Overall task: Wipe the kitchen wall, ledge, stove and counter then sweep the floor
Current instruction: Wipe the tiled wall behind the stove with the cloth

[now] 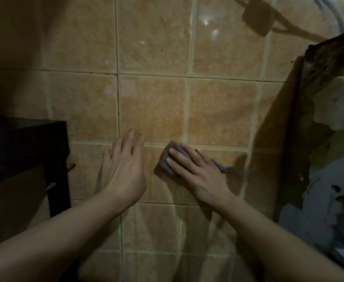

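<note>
An orange-brown tiled wall (pixel 155 106) with pale grout fills the view. My right hand (pixel 195 169) lies flat on a grey cloth (pixel 168 159) and presses it against a tile low on the wall; a loose end of the cloth trails out to the right of the hand. My left hand (pixel 124 165) rests open on the wall just left of the cloth, fingers together and pointing up, holding nothing. Both forearms reach in from the bottom of the view.
A dark cabinet or shelf corner (pixel 51 151) juts out at the left. At the right stands a worn, stained wall edge (pixel 319 119) with peeling paint and a pale patch. A shadow of a hanging object and cord falls on the top right tiles.
</note>
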Motion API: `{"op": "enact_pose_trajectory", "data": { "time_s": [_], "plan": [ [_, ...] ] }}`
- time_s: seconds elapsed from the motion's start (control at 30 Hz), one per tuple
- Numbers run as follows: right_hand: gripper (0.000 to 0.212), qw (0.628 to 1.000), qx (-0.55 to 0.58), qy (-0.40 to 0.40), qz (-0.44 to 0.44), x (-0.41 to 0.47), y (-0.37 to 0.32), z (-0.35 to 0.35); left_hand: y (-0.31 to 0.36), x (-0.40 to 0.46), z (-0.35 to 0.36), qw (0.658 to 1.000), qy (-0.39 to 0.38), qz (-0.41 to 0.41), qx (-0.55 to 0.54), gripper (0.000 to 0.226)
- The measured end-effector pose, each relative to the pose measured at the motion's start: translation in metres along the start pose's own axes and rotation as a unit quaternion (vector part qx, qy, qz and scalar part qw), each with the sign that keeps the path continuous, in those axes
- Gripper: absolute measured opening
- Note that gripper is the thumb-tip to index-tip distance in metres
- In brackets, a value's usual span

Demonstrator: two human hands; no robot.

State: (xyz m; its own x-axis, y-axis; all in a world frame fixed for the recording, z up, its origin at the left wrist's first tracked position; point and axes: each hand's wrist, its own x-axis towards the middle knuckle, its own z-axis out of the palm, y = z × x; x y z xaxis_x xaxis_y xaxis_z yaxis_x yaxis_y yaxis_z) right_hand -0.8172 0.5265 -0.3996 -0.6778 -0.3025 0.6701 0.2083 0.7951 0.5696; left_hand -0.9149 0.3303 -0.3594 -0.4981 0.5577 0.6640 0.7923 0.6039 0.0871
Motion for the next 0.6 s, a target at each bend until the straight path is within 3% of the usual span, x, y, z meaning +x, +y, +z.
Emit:
{"op": "enact_pose_trajectory", "data": {
  "time_s": [0.07, 0.17, 0.27, 0.33, 0.47, 0.53, 0.6],
  "plan": [
    [0.061, 0.999, 0.011, 0.028, 0.015, 0.029, 0.015, -0.01, -0.008, 0.001, -0.003, 1.0, 0.0, -0.012, -0.001, 0.085],
    [0.06, 0.986, 0.022, 0.116, 0.119, 0.086, 0.038, -0.032, -0.02, 0.003, -0.007, 1.0, 0.008, -0.025, -0.012, 0.085],
    [0.058, 0.978, 0.01, 0.134, 0.159, 0.108, 0.027, -0.033, -0.032, 0.001, -0.007, 0.999, 0.009, -0.027, -0.019, 0.085],
    [0.061, 0.99, 0.022, 0.113, 0.087, 0.095, 0.003, -0.017, -0.039, -0.004, -0.005, 0.999, -0.003, -0.031, -0.023, 0.084],
    [0.059, 0.998, 0.006, -0.01, -0.068, 0.06, -0.051, 0.01, -0.054, -0.016, -0.004, 0.998, -0.037, -0.044, -0.019, 0.081],
    [0.059, 0.995, 0.0, -0.028, -0.099, 0.067, -0.047, 0.004, -0.063, -0.018, -0.005, 0.997, -0.046, -0.054, -0.015, 0.083],
    [0.057, 0.997, -0.003, 0.014, -0.073, 0.091, -0.029, -0.008, -0.073, -0.019, -0.005, 0.997, -0.049, -0.062, -0.015, 0.086]
  ]
}}
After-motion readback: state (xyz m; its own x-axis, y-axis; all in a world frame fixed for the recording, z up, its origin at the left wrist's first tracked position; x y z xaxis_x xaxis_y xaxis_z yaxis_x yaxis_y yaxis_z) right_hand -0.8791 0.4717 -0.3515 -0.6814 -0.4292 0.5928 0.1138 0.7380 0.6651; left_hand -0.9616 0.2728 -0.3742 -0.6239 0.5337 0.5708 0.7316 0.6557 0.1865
